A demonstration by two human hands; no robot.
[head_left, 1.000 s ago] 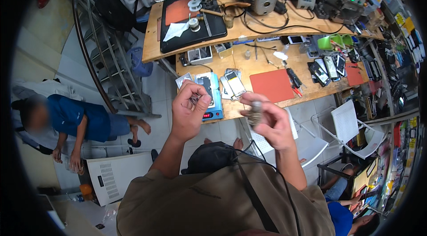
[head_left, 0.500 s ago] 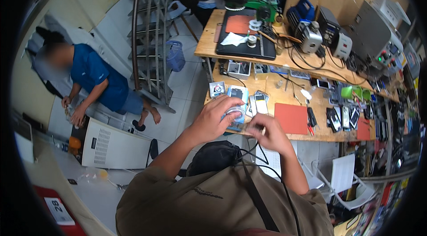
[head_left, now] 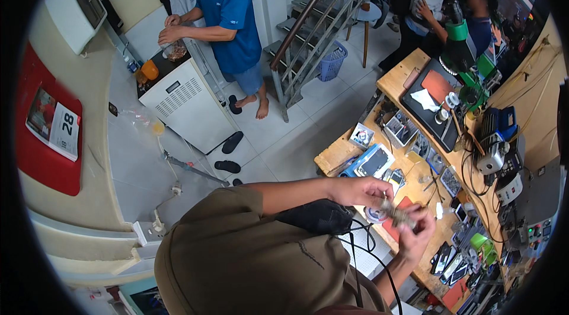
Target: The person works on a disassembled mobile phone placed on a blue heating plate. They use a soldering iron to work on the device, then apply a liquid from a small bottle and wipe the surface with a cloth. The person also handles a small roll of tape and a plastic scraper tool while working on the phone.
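Above the workbench's near edge, my left hand [head_left: 363, 190] and my right hand [head_left: 416, 231] are both closed on a small blurred brownish-grey thing [head_left: 397, 213]. It spans the gap between the fingers, and its kind cannot be made out. Just below my left fingers shows a round, pale ring-shaped thing [head_left: 374, 215]; whether it is held or lies on the bench, I cannot tell. Beyond my hands, a light-blue tray [head_left: 359, 168] carries a phone-like panel [head_left: 374, 162]. Several phones [head_left: 395, 177] lie beside it. Part of an orange mat [head_left: 391, 231] shows behind the fingers.
A wooden shelf [head_left: 388, 82] above the bench bears a black mat, spools and a green-headed microscope [head_left: 457, 36]. Bench equipment [head_left: 493, 158] and cables crowd the right. A person in blue [head_left: 228, 18] stands far left by a white cabinet [head_left: 189, 98]; others stand beyond the stairs.
The view has swung left, so the bench sits further right. My hands have come together on the blurred thing; before, my left held a clear ring-shaped roll. The person in blue appears more upright.
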